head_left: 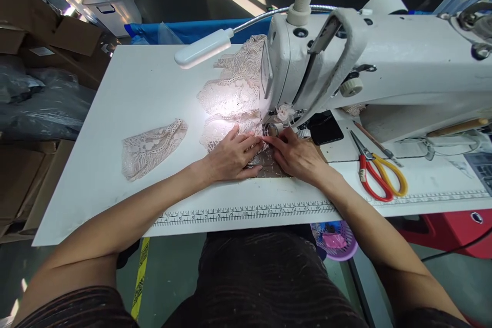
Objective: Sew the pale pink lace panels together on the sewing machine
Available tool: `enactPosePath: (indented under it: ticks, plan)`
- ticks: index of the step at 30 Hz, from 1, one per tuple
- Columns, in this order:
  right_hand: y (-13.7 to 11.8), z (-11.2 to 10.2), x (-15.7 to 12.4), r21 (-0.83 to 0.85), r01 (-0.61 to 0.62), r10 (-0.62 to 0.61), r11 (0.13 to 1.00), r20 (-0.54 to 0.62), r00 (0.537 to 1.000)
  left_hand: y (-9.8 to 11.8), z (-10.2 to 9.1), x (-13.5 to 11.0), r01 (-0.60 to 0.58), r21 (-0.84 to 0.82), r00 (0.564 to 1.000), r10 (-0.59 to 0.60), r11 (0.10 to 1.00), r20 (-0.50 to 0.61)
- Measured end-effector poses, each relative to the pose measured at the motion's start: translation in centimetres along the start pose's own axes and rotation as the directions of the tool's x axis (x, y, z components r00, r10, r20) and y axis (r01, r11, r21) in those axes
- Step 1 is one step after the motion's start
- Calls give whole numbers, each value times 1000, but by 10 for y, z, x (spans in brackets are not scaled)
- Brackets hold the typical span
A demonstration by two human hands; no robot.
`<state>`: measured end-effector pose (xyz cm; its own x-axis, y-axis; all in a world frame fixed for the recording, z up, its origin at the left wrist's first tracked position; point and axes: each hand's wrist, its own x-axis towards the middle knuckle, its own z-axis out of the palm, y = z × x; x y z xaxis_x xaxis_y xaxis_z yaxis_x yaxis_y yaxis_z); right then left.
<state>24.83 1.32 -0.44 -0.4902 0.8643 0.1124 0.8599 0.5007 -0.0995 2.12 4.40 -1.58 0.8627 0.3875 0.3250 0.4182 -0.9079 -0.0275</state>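
My left hand (230,156) lies on a pale pink lace piece (234,97) just in front of the presser foot (273,128) of a white sewing machine (384,61), fingers stretched out and pressing the lace flat. My right hand (298,156) rests beside it to the right, fingers extended, fingertips touching the lace at the needle. Both hands nearly meet at the foot. The lace runs back behind the machine head under the lamp's light.
A second lace piece (151,148) lies to the left on the white table (115,113). Red-and-yellow scissors (378,171) and a dark phone (326,128) sit at the right. A gooseneck lamp (202,48) hangs over the lace. Cardboard boxes (42,36) stand left; a purple basket (334,241) is below.
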Motion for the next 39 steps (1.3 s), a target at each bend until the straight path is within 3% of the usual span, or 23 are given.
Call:
enactPosePath:
  ticks: [7, 16, 24, 29, 33, 36, 39]
  plan:
    - [3, -1, -4, 80, 73, -68, 994, -57, 996, -7, -2, 2, 13, -43, 999, -11, 999, 50]
    - [-4, -4, -1, 44, 9, -10, 999, 17, 1000, -14, -6, 7, 31, -68, 994, -24, 997, 103]
    - [-7, 6, -1, -1, -43, 43, 999, -47, 998, -15, -7, 10, 52, -48, 990, -45, 998, 131]
    - [7, 2, -8, 244, -68, 88, 967, -73, 993, -15, -6, 10, 71, -45, 989, -65, 996, 134]
    - [25, -5, -8, 511, -47, 88, 858, -57, 994, -17, -7, 11, 84, -50, 984, -75, 995, 164]
    - [34, -5, -2, 620, -167, 203, 767, 12, 979, -19, -8, 12, 88, -50, 976, -76, 995, 206]
    - [35, 2, 2, 680, -225, 303, 698, 5, 953, -20, -9, 13, 86, -48, 971, -73, 995, 227]
